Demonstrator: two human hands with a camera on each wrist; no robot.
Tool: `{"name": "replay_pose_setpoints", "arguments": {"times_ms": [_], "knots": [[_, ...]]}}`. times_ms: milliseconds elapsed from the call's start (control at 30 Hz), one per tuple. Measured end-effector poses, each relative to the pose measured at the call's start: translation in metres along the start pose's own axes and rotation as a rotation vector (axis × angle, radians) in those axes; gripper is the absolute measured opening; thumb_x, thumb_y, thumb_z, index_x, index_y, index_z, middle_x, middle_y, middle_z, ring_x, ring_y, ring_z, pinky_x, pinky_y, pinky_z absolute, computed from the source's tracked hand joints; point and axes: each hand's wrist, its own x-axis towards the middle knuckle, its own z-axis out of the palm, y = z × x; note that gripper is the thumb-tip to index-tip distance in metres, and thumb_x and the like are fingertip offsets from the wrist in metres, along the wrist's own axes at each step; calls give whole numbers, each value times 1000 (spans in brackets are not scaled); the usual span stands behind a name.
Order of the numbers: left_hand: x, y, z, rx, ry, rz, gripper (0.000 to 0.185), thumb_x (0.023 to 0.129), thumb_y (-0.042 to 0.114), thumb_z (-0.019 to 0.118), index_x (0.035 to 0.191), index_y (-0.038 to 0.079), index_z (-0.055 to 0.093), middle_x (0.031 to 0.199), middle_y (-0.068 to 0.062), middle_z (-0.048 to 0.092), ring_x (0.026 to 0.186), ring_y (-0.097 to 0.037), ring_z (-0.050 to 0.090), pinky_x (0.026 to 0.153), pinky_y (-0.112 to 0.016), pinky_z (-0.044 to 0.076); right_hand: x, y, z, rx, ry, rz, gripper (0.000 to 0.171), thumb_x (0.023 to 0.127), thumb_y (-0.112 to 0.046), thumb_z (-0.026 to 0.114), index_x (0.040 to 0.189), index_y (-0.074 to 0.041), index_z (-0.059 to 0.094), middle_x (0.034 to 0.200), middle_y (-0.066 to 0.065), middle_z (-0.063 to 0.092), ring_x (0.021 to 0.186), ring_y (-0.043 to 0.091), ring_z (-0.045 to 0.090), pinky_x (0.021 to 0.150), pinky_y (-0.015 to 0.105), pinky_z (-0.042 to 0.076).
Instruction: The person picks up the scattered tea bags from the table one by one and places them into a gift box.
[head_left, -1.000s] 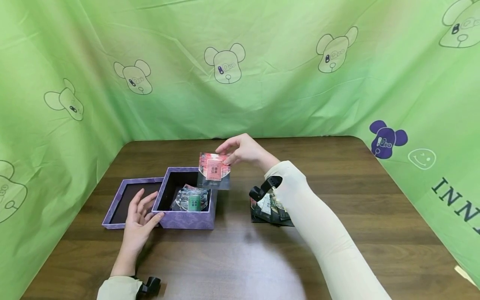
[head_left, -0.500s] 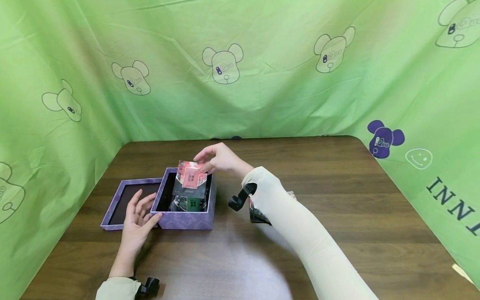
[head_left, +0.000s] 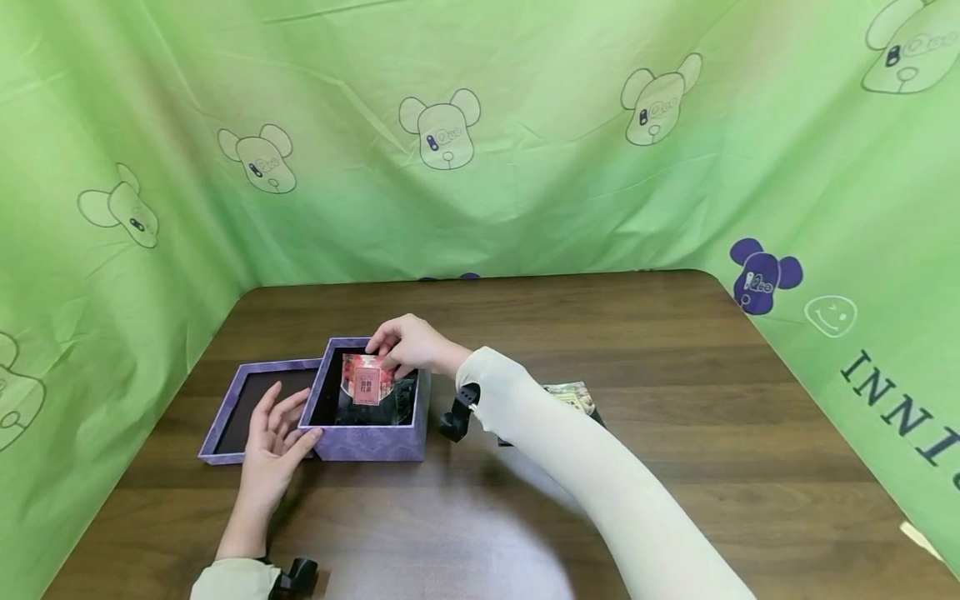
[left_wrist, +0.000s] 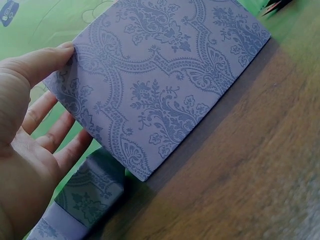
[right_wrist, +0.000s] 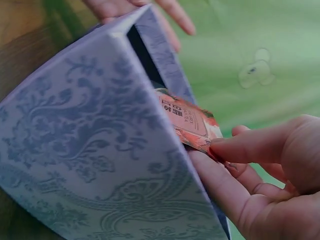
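- Box (head_left: 371, 437), purple with damask print, sits open on the table (head_left: 675, 467), at about 10 o'clock from the near table edge's middle.
- Right hand (head_left: 408, 344) reaches over the box's far rim at 12 o'clock; thumb and fingers pinch the top edge of a red packet (head_left: 366, 385).
- Packet hangs upright, lower part inside the box, top still level with the rim. Right wrist view: packet (right_wrist: 192, 122) slips in just behind the box wall (right_wrist: 95, 150), fingers (right_wrist: 245, 147) closed on its corner.
- Dark contents lie under the packet in the box; too dim to tell what they are.
- Left hand (head_left: 276, 437) rests at the box's 9 o'clock corner, fingers straight and spread, holding nothing. Thumb touches the front corner; fingers lie over the lid.
- Left wrist view: palm (left_wrist: 30, 150) open, thumb tip against the box's patterned side (left_wrist: 165, 80).
- Lid (head_left: 240, 408), same purple, lies inside-up, touching the box at 9 o'clock.
- Pile of packets (head_left: 573, 398) on the table at 3 o'clock from the box, well apart from it, partly hidden behind the right sleeve (head_left: 600, 483).
- Green cloth (head_left: 525, 167) with bear prints hangs round the table from 9 to 3 o'clock.
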Motion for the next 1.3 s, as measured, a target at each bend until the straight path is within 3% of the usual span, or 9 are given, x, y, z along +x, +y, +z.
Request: {"name": "replay_pose_setpoints", "arguments": {"times_ms": [167,333,433,700,833,967,1200,1300], "knots": [[0,1,1,-23,1,8,83,81,-33,51,151,4,26,131,2,61,119,-10,56,90,-19,46,-1,-4,5,-105,-25,13,30,80,19,64,107,6,69,73,2,55,60,12,56,68,41,58],[0,2,2,-5,8,-8,84,81,-33,51,151,9,29,131,3,61,119,-10,56,90,-19,46,-1,-4,7,-215,-51,-18,31,80,18,62,109,6,68,70,0,56,59,9,54,61,28,55],[0,3,3,29,20,-25,84,81,-32,52,151,8,28,130,4,61,119,-9,56,91,-19,45,-1,-2,5,-304,-55,-68,32,80,15,64,111,6,68,73,-1,59,65,7,54,64,20,48],[-1,3,3,57,32,-46,85,81,-32,52,151,9,29,130,5,61,120,-9,55,91,-18,45,1,0,-3,-365,-51,-115,34,81,7,71,114,5,68,86,6,69,80,9,61,75,17,44],[-1,4,2,68,30,-49,85,81,-31,52,151,11,29,130,6,60,120,-8,55,91,-18,45,-2,-1,-5,-331,-52,-118,34,82,7,71,116,5,67,87,5,68,80,8,60,73,17,46],[-1,3,1,84,35,-57,86,81,-32,53,151,11,29,130,7,60,120,-7,55,91,-18,45,-6,-2,-8,-220,-53,-116,35,83,9,69,118,7,65,88,6,66,81,9,60,73,18,48],[0,1,2,70,33,-43,86,80,-33,52,152,7,27,130,5,60,119,-8,55,91,-19,46,-23,1,-29,27,-43,-131,42,85,14,65,126,12,56,108,32,63,86,16,66,81,32,56],[0,2,1,70,31,-44,86,80,-33,52,152,6,26,130,5,60,119,-8,55,91,-19,46,-32,10,-44,79,-30,-143,44,85,17,64,128,14,53,109,34,62,86,17,67,83,39,56]]}}
